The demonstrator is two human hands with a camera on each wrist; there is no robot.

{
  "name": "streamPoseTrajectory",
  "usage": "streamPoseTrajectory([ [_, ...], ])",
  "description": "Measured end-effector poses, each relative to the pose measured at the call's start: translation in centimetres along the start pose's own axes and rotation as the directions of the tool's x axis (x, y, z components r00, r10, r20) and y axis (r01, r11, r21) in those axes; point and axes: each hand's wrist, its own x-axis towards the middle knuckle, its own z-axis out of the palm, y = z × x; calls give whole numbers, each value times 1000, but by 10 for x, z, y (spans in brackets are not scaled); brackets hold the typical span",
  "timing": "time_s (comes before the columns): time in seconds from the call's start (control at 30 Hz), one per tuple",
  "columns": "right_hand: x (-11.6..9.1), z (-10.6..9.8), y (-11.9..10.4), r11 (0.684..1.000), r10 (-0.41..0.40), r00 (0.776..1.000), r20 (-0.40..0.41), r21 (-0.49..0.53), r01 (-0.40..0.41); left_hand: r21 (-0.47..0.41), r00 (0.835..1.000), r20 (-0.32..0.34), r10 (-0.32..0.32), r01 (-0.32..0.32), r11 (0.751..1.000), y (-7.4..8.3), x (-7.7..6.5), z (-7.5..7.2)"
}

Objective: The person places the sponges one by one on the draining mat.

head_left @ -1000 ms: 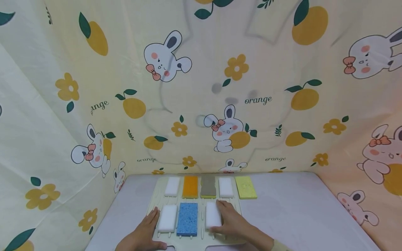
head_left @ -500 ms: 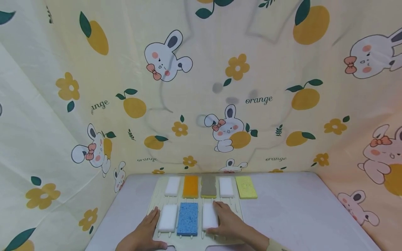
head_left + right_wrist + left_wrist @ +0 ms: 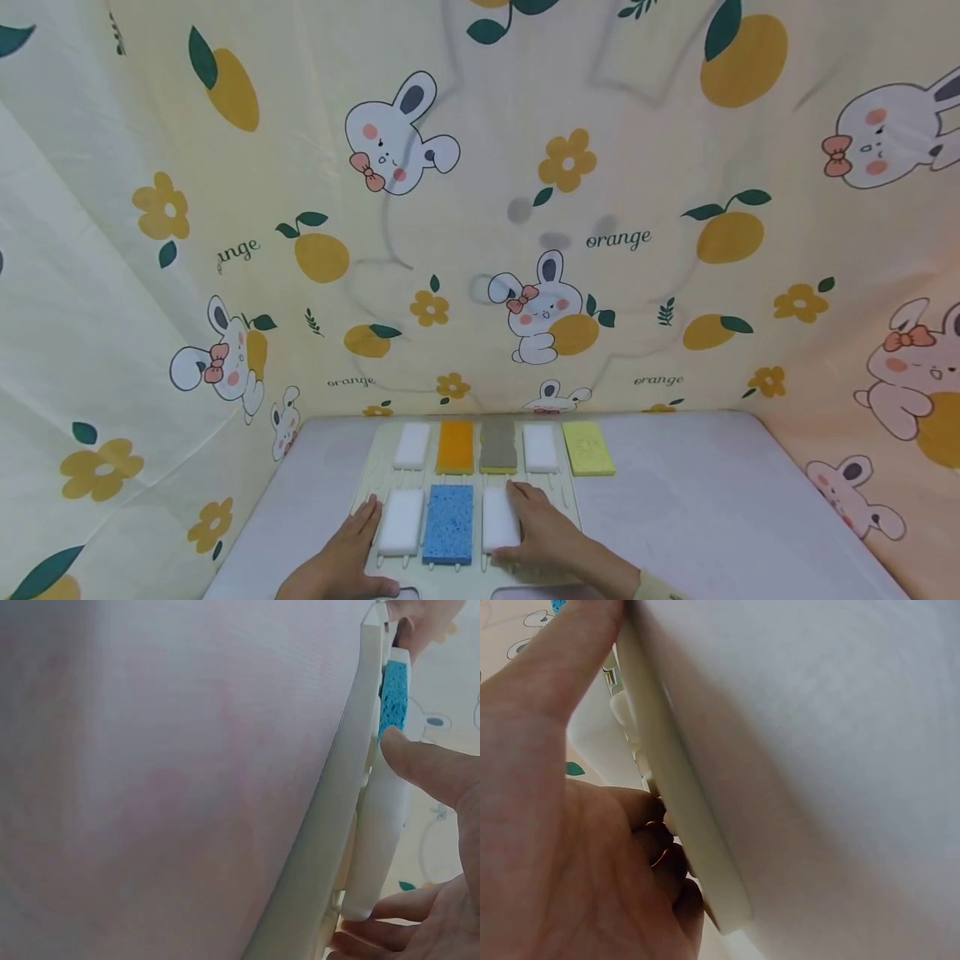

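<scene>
A white sponge (image 3: pixel 501 518) lies in the front row of a cream ribbed board (image 3: pixel 476 575). My right hand (image 3: pixel 551 537) holds it, thumb at its near end and fingers at its far right corner. In the right wrist view, the white sponge (image 3: pixel 375 840) sits between the thumb and the other fingers. My left hand (image 3: pixel 337 554) rests on the board's near left corner, fingers along the left edge and thumb by the front edge. Its fingers (image 3: pixel 649 832) touch the board's side in the left wrist view. Beside them lie another white sponge (image 3: pixel 401 522) and a blue speckled sponge (image 3: pixel 448 525).
Along the board's back row lie a white sponge (image 3: pixel 412 446), an orange sponge (image 3: pixel 455 447), a grey-topped sponge (image 3: pixel 498 446) and another white sponge (image 3: pixel 540 447). A yellow sponge (image 3: pixel 588 448) lies at its back right. Printed cloth (image 3: pixel 637 333) encloses the pale table (image 3: pixel 697 508).
Over the last second, my right hand has shifted the white sponge slightly left, toward the blue one. Between half a second ago and now it barely moves. My left hand stays in place.
</scene>
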Motion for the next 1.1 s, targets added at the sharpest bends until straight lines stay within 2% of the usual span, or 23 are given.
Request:
streamPoseTrajectory([
  [0.27, -4, -7, -5, 1000, -4, 1000, 13, 30, 4, -7, 1000, 5, -6, 6, 1000, 0, 0, -1],
  [0.43, -5, -11, -2, 997, -74, 997, -21, 5, 74, -2, 1000, -12, 17, -17, 1000, -1, -1, -1],
  [0.6, -6, -13, 8, 989, -143, 988, -53, -46, 141, 1, 1000, -14, 26, -26, 1000, -3, 0, 0],
  [0.83, -9, -24, 21, 984, -181, 978, -108, -25, 179, 1, 1000, -12, 5, -5, 1000, -2, 0, 1],
  [1.1, -11, -47, 40, 977, -203, 968, -145, 39, 211, 1, 1000, -12, 13, -13, 1000, 1, -2, 0],
])
